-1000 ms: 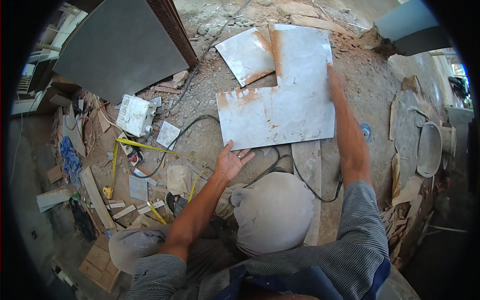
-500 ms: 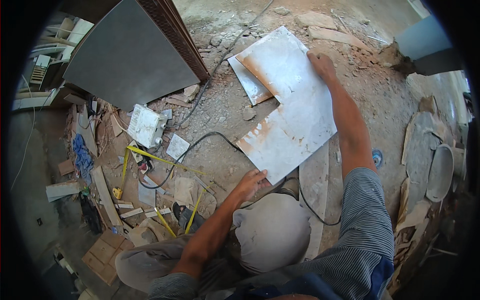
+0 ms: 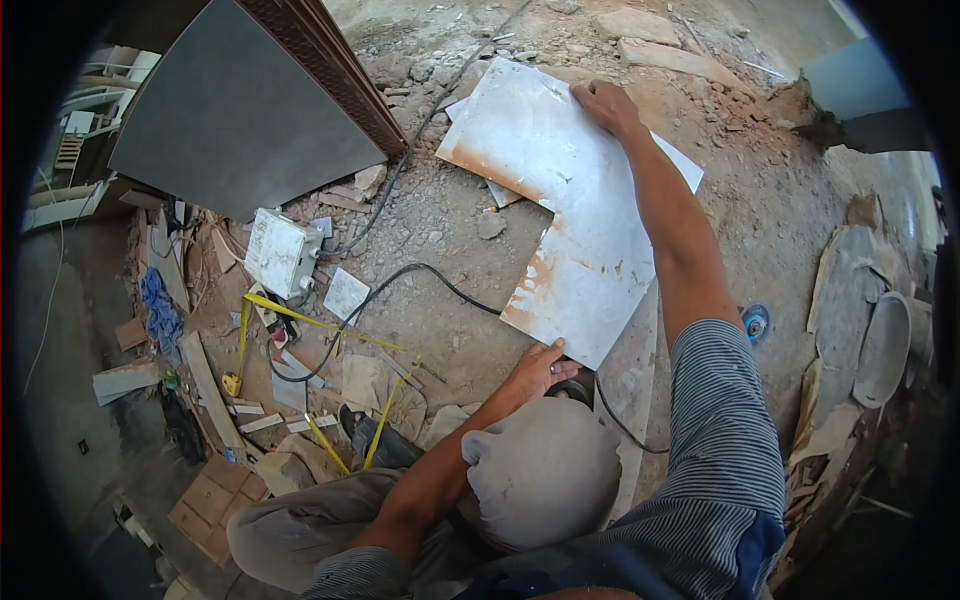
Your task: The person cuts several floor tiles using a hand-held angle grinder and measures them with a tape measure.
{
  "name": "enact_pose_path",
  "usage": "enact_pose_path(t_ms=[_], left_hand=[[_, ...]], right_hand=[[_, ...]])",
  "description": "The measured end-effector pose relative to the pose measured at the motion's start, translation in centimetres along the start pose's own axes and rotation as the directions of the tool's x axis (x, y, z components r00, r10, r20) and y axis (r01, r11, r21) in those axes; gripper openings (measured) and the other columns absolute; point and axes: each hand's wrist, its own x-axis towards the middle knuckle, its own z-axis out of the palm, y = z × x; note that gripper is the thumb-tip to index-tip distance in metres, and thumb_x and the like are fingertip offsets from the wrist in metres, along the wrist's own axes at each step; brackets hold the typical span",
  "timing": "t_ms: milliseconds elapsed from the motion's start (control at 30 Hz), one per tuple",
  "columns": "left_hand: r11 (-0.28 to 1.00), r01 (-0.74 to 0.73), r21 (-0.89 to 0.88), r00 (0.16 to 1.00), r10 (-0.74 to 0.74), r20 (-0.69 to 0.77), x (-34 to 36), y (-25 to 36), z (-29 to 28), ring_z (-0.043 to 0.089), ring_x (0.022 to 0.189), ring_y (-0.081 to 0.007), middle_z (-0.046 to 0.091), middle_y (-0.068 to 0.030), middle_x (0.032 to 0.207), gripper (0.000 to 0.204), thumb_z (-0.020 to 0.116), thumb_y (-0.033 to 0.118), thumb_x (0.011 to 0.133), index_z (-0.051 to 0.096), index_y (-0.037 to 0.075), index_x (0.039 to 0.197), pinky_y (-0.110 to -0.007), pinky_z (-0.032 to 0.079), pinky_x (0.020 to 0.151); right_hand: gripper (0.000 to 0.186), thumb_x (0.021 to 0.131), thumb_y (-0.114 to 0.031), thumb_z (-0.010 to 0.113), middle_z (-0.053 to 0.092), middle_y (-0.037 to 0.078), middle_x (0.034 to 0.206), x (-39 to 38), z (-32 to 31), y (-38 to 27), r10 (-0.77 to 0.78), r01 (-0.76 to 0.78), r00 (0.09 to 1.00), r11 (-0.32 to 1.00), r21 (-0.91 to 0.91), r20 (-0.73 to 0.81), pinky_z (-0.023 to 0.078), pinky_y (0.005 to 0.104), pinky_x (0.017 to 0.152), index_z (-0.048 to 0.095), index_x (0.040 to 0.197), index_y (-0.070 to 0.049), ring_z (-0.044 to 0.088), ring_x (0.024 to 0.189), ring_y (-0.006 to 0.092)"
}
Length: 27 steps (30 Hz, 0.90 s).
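Observation:
An L-shaped white tile, brown-stained along its notched edge, lies tilted in front of me. My right hand grips its far edge, fingers curled over. At the near corner my left hand holds the tile between thumb and fingers; part of the fingers is hidden beneath it. Another white tile lies underneath, with only its edges peeking out. Close to my left hand and knee is a dark rounded tool part, mostly covered, whose kind I cannot make out.
A black cable loops over the rubble. To the left are a dusty white box, a yellow tape measure and a large grey tile leaning on its edge. A blue disc lies right, near a grey basin.
The L-shaped tile has turned counterclockwise, its far end swinging left with my right hand. My left hand has shifted right with the near corner. The lower tile now shows on the right.

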Motion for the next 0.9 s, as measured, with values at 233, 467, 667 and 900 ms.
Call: enact_pose_path(t_ms=[233, 467, 667, 900], left_hand=[[0.999, 0.043, 0.008, 0.999, -0.043, -0.007, 0.0, 0.3, -0.1, 0.058, 0.109, -0.0278, 0.054, -0.0148, 0.123, 0.045, 0.048, 0.031, 0.100, 0.041, -0.002, 0.130, -0.040, 0.048, 0.093], [0.988, 0.100, 0.114, 0.994, -0.106, 0.042, 1.0, -0.2, 1.6, 0.057, 0.111, -0.0277, 0.054, -0.0151, 0.124, 0.043, 0.047, 0.032, 0.100, 0.041, 0.000, 0.129, -0.041, 0.046, 0.096], [0.980, 0.156, 0.126, 0.979, -0.170, 0.115, 1.0, 0.7, 4.1, 0.057, 0.112, -0.0280, 0.053, -0.0179, 0.125, 0.038, 0.045, 0.029, 0.101, 0.040, 0.002, 0.127, -0.041, 0.046, 0.098], [0.976, 0.176, 0.125, 0.960, -0.198, 0.196, 2.6, 0.2, 5.5, 0.054, 0.115, -0.0299, 0.046, -0.0224, 0.135, 0.047, 0.033, 0.037, 0.103, 0.037, -0.001, 0.130, -0.041, 0.045, 0.098]], right_hand=[[0.060, 0.085, -0.053, 0.045, 0.063, 0.022, 0.115, -0.2, -0.2, 1.1, 0.083, -0.082, 0.996, 0.996, -0.042, 0.023, 0.044, 0.0431, 0.094, 0.065, 0.110, -0.002, 0.059, 0.109, 0.0325], [0.057, 0.084, -0.050, 0.050, 0.063, 0.022, 0.116, 0.2, 0.9, 1.7, -0.020, 0.017, 0.997, 0.999, 0.040, 0.068, 0.043, 0.0433, 0.095, 0.064, 0.114, -0.003, 0.059, 0.109, 0.0345], [0.055, 0.087, -0.044, 0.052, 0.060, 0.023, 0.120, -2.0, 0.9, 0.2, -0.137, 0.145, 0.989, 0.977, -0.156, 0.061, 0.042, 0.0415, 0.100, 0.058, 0.124, -0.003, 0.056, 0.113, 0.0376], [0.040, 0.087, -0.027, 0.061, 0.061, 0.020, 0.120, -21.7, -1.1, 5.0, -0.033, 0.191, 0.907, 0.920, 0.342, -0.419, 0.047, 0.0389, 0.093, 0.061, 0.119, -0.002, 0.058, 0.111, 0.0334]])
